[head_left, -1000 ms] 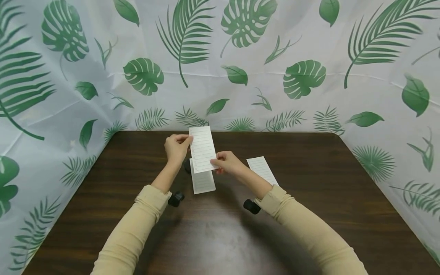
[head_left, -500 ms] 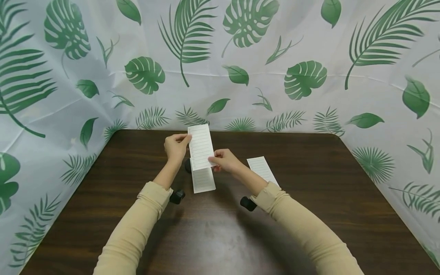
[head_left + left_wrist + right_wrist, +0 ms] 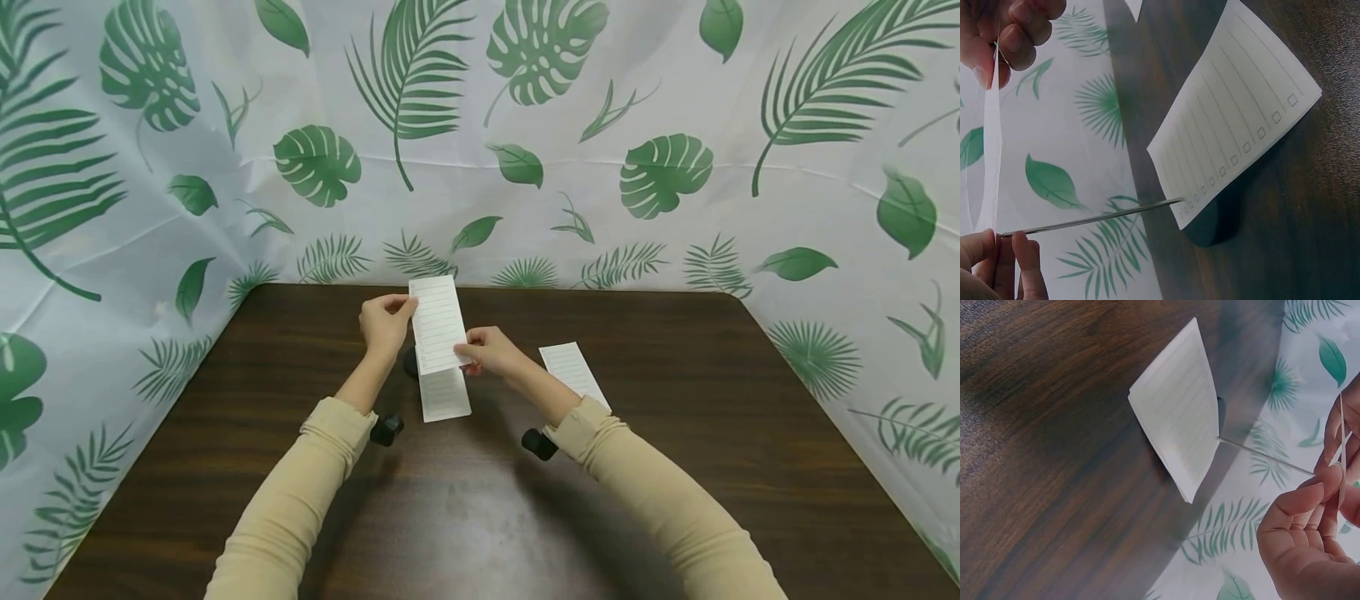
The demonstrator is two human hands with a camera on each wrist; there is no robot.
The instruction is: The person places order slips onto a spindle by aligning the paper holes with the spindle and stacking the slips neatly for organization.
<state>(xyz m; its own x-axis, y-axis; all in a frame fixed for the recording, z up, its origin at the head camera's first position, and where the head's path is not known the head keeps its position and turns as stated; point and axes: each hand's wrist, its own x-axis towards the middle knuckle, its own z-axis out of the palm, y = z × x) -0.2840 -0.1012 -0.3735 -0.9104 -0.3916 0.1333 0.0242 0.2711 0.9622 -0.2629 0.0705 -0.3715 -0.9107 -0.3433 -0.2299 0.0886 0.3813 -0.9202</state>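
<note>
A white lined sheet (image 3: 437,321) with small checkboxes is held up between both hands. My left hand (image 3: 384,323) pinches its upper left edge between thumb and fingers. Its lower right edge is pinched by my right hand (image 3: 495,353). Below hangs the paper spike: a thin metal rod (image 3: 1094,218) stands on a dark round base (image 3: 1215,226), and a stack of similar sheets (image 3: 1229,112) is threaded on it near one corner. The rod's upper end meets the held sheet beside my left fingertips; I cannot tell whether it pierces the paper.
Another lined sheet or stack of sheets (image 3: 573,372) lies on the dark wood table (image 3: 480,500), right of the hands and partly under the right forearm. A white curtain with green leaves (image 3: 570,125) hangs behind the table's far edge.
The held sheet and my right hand have shifted slightly left over the second. My left hand stays at the same corner, and both grips hold. The last half second shows almost no movement.
</note>
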